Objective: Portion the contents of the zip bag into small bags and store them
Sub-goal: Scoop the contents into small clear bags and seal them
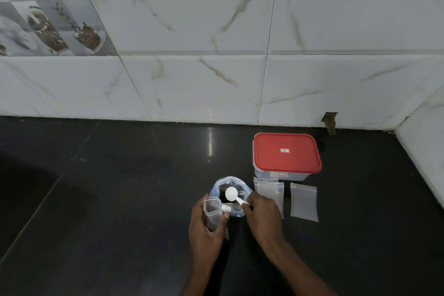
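My feed is dim overall, with soft, even light that seems to fall from above and ahead. The white marble-patterned wall tiles [192,19] take most of it and read a flat grey-white, while the glossy black stone counter [108,211] swallows detail. One narrow vertical streak of glare [210,142] sits on the counter near the wall, and a broad darker shadow [21,175] lies at its left edge. The white plastic scoop [231,193] is the brightest spot, almost washed out. Tile joints bow toward the frame edges from the wide lens, and the printed picture tiles [48,12] at upper left look soft and smeared.
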{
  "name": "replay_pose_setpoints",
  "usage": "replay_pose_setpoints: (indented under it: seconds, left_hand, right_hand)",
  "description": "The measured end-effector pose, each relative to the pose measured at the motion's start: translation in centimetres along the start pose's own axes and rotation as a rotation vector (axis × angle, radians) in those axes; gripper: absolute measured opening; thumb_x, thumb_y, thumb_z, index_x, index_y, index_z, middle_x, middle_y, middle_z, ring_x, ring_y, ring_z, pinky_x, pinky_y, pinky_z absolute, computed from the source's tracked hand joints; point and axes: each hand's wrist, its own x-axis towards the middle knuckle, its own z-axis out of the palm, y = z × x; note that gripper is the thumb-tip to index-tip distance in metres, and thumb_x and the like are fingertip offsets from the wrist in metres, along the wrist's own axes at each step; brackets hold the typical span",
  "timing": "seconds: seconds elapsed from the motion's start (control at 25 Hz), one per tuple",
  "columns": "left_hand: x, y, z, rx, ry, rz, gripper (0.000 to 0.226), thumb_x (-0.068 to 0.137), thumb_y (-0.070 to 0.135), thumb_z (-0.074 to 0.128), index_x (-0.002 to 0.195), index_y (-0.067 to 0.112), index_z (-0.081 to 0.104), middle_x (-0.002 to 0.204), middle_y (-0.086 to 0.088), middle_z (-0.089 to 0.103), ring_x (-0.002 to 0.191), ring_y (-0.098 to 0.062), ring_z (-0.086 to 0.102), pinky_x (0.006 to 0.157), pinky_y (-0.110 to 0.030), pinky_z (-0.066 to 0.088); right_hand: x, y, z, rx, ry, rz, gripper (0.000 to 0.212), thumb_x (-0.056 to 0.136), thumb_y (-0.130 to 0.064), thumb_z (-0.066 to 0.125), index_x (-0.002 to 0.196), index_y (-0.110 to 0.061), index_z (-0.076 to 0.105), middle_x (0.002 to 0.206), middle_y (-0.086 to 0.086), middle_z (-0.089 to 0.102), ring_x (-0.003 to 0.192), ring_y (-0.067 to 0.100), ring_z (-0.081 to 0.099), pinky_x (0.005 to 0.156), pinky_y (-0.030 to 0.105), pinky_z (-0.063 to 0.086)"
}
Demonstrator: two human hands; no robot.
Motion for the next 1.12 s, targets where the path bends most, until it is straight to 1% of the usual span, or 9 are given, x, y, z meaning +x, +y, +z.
replay_pose_setpoints:
  seconds: [0.12,0.24,0.44,0.64,0.76,0.88,0.96,1.0,1.12]
  left_hand:
    - [0.0,-0.4,0.6,-0.098,-0.007,-0.049,0.048,0.079,0.025,0.085,0.119,0.039,0.062,0.116,0.013,0.071,0.107,-0.003,0.069,0.088,-0.025,0.054]
    - [0.6,-1.6,0.5,-0.216,-0.02,-0.157,0.049,0.075,0.037,0.085,0.119,0.032,0.064,0.114,0.002,0.075,0.109,-0.016,0.071,0.093,-0.036,0.054]
    - [1.5,-1.9,0.1,-0.267,-0.144,-0.229,0.044,0.084,0.029,0.072,0.125,0.016,0.063,0.117,-0.009,0.074,0.113,-0.028,0.069,0.1,-0.047,0.051]
    - [2.1,-1.9,0.0,-0.275,-0.228,-0.222,0.05,0.085,0.034,0.073,0.129,0.013,0.06,0.121,-0.016,0.071,0.115,-0.036,0.067,0.103,-0.062,0.047]
    - [2.2,-1.3,0.4,-0.249,-0.251,-0.171,0.051,0.084,0.029,0.073,0.131,0.013,0.058,0.123,-0.012,0.071,0.115,-0.031,0.067,0.102,-0.055,0.05]
    - [2.3,-1.6,0.6,-0.182,-0.244,-0.129,0.064,0.081,0.031,0.077,0.139,0.019,0.053,0.132,-0.002,0.067,0.121,-0.017,0.065,0.103,-0.04,0.052]
    - [2.4,-1.6,0.7,-0.13,-0.185,-0.113,0.067,0.079,0.026,0.08,0.14,0.023,0.051,0.133,0.002,0.065,0.118,-0.006,0.065,0.097,-0.024,0.054]
    - [2.5,-1.7,0.7,-0.098,-0.145,-0.103,0.068,0.078,0.027,0.082,0.139,0.024,0.051,0.133,0.003,0.063,0.117,-0.006,0.064,0.095,-0.023,0.054]
    - [2.6,-1.3,0.9,0.044,-0.069,-0.001,0.068,0.07,0.046,0.078,0.131,0.025,0.056,0.131,0.01,0.056,0.119,-0.007,0.061,0.099,-0.033,0.054]
  right_hand:
    - [0.3,-0.1,0.5,-0.13,0.045,-0.111,0.018,0.09,-0.019,0.061,0.106,-0.016,0.066,0.098,0.003,0.066,0.086,0.018,0.065,0.069,0.03,0.052]
    - [0.5,0.6,1.6,-0.246,0.099,-0.298,0.029,0.061,-0.011,0.087,0.085,-0.015,0.071,0.078,0.001,0.066,0.063,0.014,0.063,0.047,0.026,0.051]
    - [0.4,0.6,2.6,-0.287,0.076,-0.331,0.028,0.055,-0.01,0.089,0.074,-0.015,0.069,0.071,0.002,0.063,0.056,0.016,0.061,0.04,0.028,0.049]
    - [-0.1,-0.6,3.3,-0.066,0.015,-0.264,0.002,0.08,-0.01,0.07,0.081,-0.01,0.068,0.082,0.006,0.065,0.069,0.02,0.063,0.061,0.032,0.052]
    - [0.0,-0.8,2.5,0.194,0.049,-0.077,0.017,0.084,-0.007,0.063,0.069,-0.014,0.066,0.068,-0.008,0.06,0.06,0.004,0.056,0.06,0.013,0.045]
    - [0.8,-0.3,1.1,0.52,0.067,0.198,0.023,0.085,-0.003,0.065,0.067,-0.017,0.07,0.061,-0.003,0.067,0.054,0.008,0.063,0.054,0.019,0.052]
    - [1.1,0.0,0.0,0.618,0.094,0.281,0.022,0.084,-0.001,0.066,0.069,-0.016,0.073,0.062,-0.001,0.07,0.05,0.011,0.065,0.048,0.019,0.052]
    - [1.1,0.2,-0.6,0.638,0.108,0.292,0.021,0.084,-0.001,0.067,0.07,-0.016,0.073,0.062,-0.001,0.07,0.05,0.01,0.065,0.047,0.019,0.052]
    - [1.0,0.6,-2.1,0.638,0.125,0.275,0.017,0.084,-0.004,0.069,0.074,-0.017,0.074,0.061,0.0,0.069,0.05,0.011,0.064,0.048,0.022,0.054]
